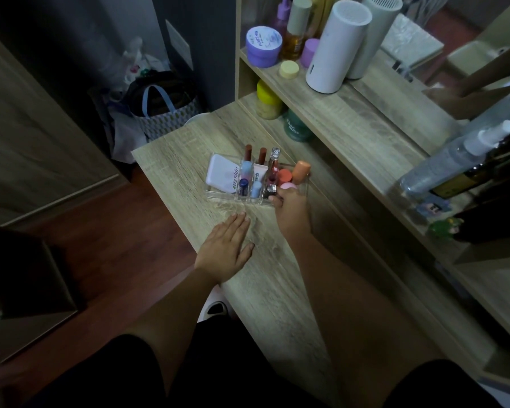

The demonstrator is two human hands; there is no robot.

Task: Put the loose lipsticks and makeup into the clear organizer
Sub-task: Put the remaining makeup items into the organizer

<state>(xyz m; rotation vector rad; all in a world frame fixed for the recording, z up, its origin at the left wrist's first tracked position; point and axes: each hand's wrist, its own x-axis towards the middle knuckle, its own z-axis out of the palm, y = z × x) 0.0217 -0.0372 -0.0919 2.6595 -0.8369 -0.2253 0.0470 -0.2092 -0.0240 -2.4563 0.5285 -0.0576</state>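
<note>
The clear organizer (211, 195) sits on the wooden vanity top (277, 284). A white compact (221, 173) lies in its left section. Several lipsticks stand in the middle slots, among them two dark red ones (248, 151) and a blue one (243, 185). Orange items (301, 171) and a pink round item (287, 187) fill the right section. My right hand (292, 212) touches the organizer's near right corner, fingers curled by the pink item; what it grips is unclear. My left hand (228, 247) rests flat on the table, holding nothing.
A raised shelf (351, 119) runs along the right with a white cylinder (336, 45), purple jars (262, 45), a yellow-lidded jar (267, 98) and a spray bottle (454, 157). A bag (165, 113) stands on the floor past the table's far end.
</note>
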